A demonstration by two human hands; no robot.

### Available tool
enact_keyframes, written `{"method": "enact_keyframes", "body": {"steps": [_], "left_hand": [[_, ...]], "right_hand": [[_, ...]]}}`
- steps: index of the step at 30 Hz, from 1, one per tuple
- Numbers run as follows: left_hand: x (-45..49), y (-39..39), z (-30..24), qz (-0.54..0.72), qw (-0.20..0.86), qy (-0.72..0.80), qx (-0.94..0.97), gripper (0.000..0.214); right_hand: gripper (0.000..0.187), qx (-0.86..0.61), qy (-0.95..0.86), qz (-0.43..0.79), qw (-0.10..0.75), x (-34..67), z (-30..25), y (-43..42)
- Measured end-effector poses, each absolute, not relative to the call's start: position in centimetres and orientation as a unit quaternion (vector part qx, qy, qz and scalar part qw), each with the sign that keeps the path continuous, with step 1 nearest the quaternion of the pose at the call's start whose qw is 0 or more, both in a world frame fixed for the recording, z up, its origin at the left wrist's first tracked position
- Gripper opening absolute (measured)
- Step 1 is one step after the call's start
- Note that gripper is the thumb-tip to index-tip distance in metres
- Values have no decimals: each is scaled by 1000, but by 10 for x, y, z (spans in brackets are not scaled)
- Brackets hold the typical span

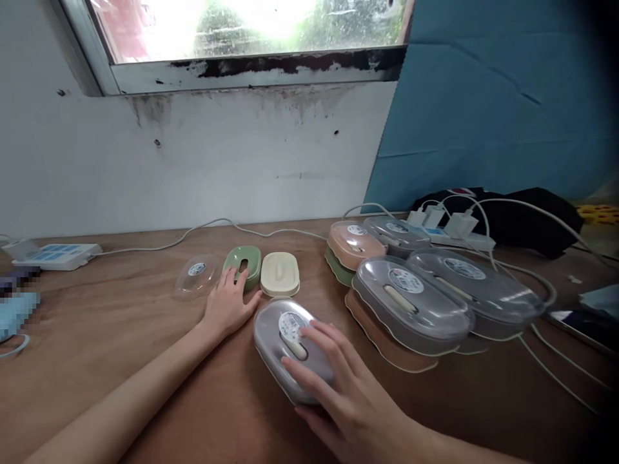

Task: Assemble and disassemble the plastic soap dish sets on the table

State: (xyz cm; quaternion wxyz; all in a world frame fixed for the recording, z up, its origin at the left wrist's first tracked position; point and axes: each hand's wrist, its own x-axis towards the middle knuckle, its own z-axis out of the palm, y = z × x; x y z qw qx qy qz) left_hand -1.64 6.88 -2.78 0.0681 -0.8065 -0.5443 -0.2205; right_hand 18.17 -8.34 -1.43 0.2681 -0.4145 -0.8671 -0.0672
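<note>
My right hand point(341, 380) grips a grey lunch box point(271, 335) with a clear cover, a round printed sticker and a pale bar in its top slot. The box is at the table's front middle; its near right side is hidden by the hand. My left hand point(229, 303) lies with fingers stretched out over the near edge of a small green box point(242, 254) that has a dark slot in its top. Beside it on the right sits a cream box point(280, 274) with a raised bar. A clear cover point(196, 277) with a sticker lies to the left.
At right stand stacked lunch boxes: a pink one point(355, 241) and several grey ones, including a front one point(435, 309). Power strips point(60, 256) stand at both sides, with a white cable point(232, 222) along the wall. A blue mask point(17, 316) lies at far left.
</note>
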Motion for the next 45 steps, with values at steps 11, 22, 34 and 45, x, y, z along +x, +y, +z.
{"method": "enact_keyframes", "body": {"steps": [11,22,34,45], "left_hand": [[-26,43,17,-152,-228,-204,-940,84],[-35,49,61,-241,-170,-304,-906,84],[-84,105,28,15,-19,-769,-638,89],[-75,104,27,74,7,-733,-676,93]], "right_hand": [[69,-445,-819,229,280,204,-10,-47],[93,-512,-764,276,280,210,-23,-39],[80,-503,-780,286,239,203,-9,-40],[82,-493,-791,276,236,206,-14,-40]]}}
